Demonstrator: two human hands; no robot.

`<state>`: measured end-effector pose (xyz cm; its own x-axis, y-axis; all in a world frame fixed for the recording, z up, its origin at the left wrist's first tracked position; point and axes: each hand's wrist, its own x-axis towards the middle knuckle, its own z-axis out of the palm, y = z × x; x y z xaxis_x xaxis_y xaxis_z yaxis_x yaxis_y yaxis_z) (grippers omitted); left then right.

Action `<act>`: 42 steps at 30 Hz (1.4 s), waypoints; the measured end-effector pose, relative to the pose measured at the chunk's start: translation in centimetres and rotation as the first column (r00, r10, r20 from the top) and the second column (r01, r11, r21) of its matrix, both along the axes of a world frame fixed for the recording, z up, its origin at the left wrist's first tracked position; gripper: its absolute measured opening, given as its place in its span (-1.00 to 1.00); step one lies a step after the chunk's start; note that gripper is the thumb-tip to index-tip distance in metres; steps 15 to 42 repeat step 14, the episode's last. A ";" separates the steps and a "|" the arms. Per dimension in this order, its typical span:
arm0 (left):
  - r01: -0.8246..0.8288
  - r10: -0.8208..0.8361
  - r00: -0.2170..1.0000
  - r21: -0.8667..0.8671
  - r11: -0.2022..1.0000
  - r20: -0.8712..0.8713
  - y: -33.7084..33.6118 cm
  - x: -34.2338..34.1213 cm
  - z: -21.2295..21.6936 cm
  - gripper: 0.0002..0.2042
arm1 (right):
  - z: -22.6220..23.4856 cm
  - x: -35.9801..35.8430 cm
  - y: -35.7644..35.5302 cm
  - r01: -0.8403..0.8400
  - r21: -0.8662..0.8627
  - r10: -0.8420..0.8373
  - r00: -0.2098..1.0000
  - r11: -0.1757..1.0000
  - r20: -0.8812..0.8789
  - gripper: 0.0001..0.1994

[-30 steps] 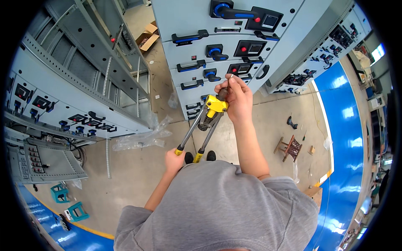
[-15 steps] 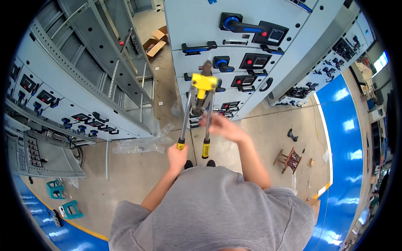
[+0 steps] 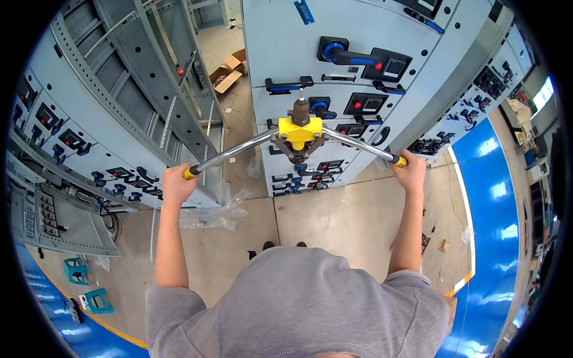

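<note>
Left hand (image 3: pixel 175 186) and right hand (image 3: pixel 410 171) each clasp a handle of the spread riveter (image 3: pixel 298 136), facing the grey cabinet (image 3: pixel 334 89); plastic wrap (image 3: pixel 218 212) lies left.

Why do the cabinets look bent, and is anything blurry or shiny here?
Head view: the fisheye lens bows the grey cabinets toward the rim; the riveting tool and both hands, left hand and right hand, are sharp; glare streaks the blue floor.
</note>
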<state>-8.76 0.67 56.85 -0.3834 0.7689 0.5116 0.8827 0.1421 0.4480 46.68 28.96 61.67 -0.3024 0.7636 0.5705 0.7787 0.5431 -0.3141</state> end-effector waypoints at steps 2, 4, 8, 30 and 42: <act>-0.011 0.009 0.994 0.021 1.000 0.105 1.5 1.5 -0.7 -0.82 | -1.3 -0.5 -0.4 0.012 -0.140 -0.026 0.995 0.990 -0.100 -0.69; -0.020 0.008 0.945 0.034 0.999 0.326 3.9 6.3 -2.2 -0.78 | -4.2 -3.3 -1.8 -0.004 -0.296 -0.070 0.968 0.955 -0.240 -0.68; -0.178 0.142 0.923 0.070 0.982 0.357 4.4 11.4 -1.4 -0.68 | -5.2 -8.4 -6.0 0.138 -0.363 -0.275 0.891 0.922 -0.360 -0.63; 0.143 -0.113 0.839 -0.014 0.990 0.532 3.8 10.4 -0.6 -0.67 | -8.2 -4.2 -6.0 0.077 -0.489 -0.318 0.843 0.869 -0.433 -0.71; 0.143 -0.113 0.839 -0.014 0.990 0.532 3.8 10.4 -0.6 -0.67 | -8.2 -4.2 -6.0 0.077 -0.489 -0.318 0.843 0.869 -0.433 -0.71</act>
